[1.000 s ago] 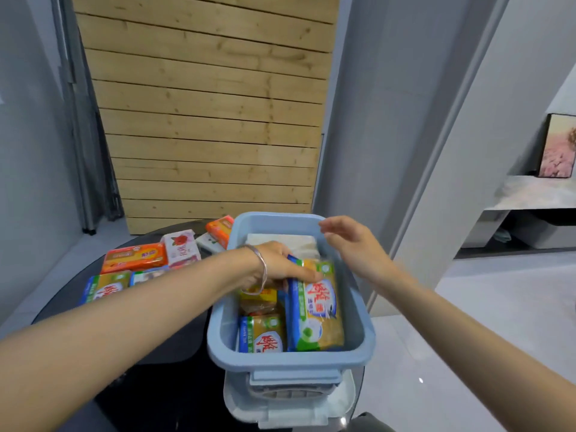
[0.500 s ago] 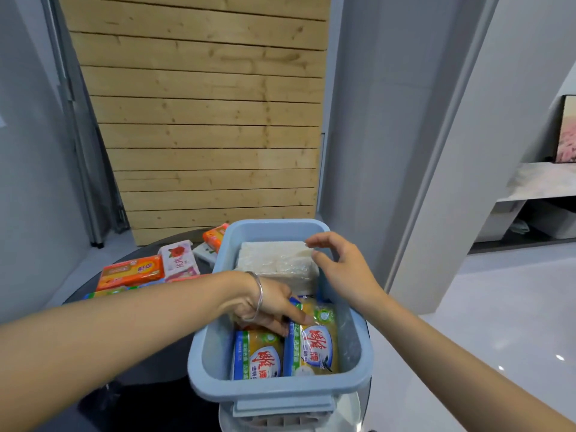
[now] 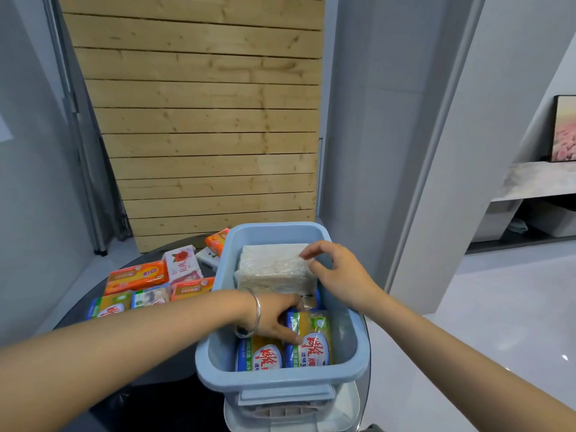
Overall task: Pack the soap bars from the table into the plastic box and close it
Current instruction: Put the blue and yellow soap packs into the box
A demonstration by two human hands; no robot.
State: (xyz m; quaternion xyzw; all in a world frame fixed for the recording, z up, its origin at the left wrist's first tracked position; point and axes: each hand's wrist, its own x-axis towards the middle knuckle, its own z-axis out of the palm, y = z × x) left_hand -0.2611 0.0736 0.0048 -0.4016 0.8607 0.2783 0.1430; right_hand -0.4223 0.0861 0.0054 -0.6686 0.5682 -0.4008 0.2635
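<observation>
A light blue plastic box (image 3: 352, 347) stands open on the dark round table (image 3: 162, 400). Inside it lie a clear-wrapped white soap pack (image 3: 274, 269) at the far end and two green-and-yellow soap bars (image 3: 311, 341) at the near end. My left hand (image 3: 274, 319) reaches into the box, fingers pressed on the right-hand green-and-yellow bar. My right hand (image 3: 339, 275) hovers at the white pack's right corner, fingertips pinching or touching its wrap. Several soap bars remain on the table to the left: orange ones (image 3: 137, 275), a white rose-printed one (image 3: 182, 266), green ones (image 3: 109, 307).
The box's whitish lid (image 3: 290, 416) lies under the box's near end at the table edge. A wooden slatted panel (image 3: 202, 120) leans behind the table. Grey walls flank it; a pale floor opens to the right.
The view has tilted down and nearer. My left hand pushed the green-and-yellow bar down flat among the others. My right hand shifted from the box rim onto the white pack.
</observation>
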